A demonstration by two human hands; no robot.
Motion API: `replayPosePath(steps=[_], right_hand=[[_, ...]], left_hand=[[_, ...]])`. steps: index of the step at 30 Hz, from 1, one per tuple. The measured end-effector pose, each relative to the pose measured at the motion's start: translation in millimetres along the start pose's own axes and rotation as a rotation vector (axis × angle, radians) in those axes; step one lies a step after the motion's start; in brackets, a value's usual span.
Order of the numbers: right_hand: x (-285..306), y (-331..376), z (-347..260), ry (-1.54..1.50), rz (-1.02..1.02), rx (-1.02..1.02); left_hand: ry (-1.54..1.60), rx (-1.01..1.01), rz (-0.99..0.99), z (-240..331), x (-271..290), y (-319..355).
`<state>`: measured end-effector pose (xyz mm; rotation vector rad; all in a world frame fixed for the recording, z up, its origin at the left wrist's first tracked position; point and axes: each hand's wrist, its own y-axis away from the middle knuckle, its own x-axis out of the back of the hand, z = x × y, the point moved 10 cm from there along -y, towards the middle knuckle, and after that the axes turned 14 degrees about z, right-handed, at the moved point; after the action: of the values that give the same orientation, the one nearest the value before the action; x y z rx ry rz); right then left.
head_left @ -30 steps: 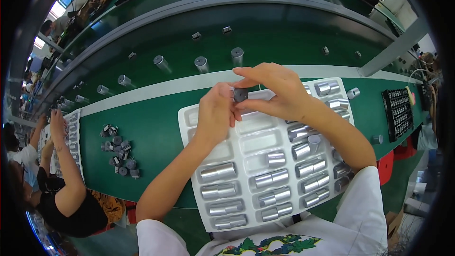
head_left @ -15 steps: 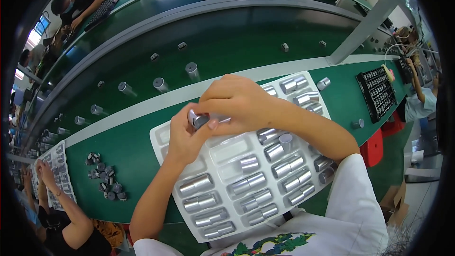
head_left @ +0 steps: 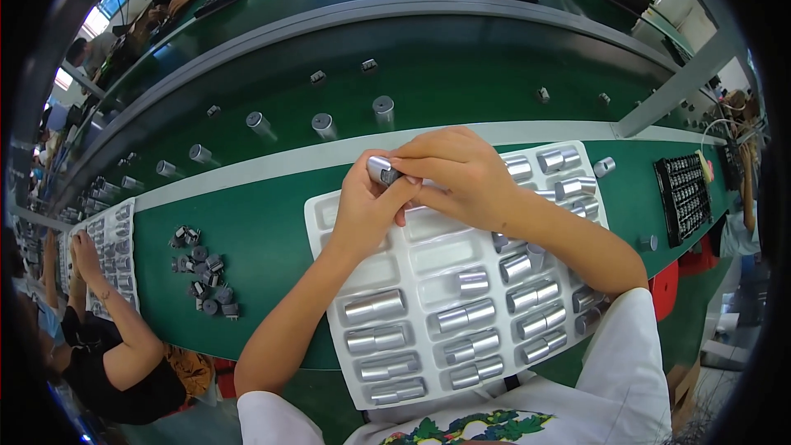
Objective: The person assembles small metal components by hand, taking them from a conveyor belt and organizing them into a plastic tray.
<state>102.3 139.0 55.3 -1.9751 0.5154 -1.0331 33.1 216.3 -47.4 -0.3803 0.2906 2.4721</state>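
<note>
A short silver metal cylinder [head_left: 381,168] with a dark end is held over the upper left part of a white moulded tray [head_left: 434,257]. My left hand [head_left: 361,208] is closed round it from the left and below. The fingers of my right hand [head_left: 461,171] pinch at its dark end from the right, hiding part of it. Silver cylinders [head_left: 464,315] lie in many of the tray's compartments, several of them in end-to-end pairs. Some compartments near my left hand are bare.
Dark grey small parts [head_left: 206,274] lie heaped on the green table to the left. Silver cylinders [head_left: 324,125] stand on the green belt beyond the pale edge strip [head_left: 280,166]. A loaded black tray [head_left: 682,199] lies at right. A co-worker's arm [head_left: 124,338] reaches over another tray at left.
The view has shifted, so the tray and table appear further right. Between my hands the cylinder has turned, with its silver side now showing more. My right fingers have moved onto its dark end.
</note>
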Motion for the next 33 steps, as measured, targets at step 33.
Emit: replayPosePath(steps=[33], right_hand=[[22,41,159,0.533,-0.354,-0.606]], left_hand=[[-0.816,-0.816,-0.876,9,-104,105]])
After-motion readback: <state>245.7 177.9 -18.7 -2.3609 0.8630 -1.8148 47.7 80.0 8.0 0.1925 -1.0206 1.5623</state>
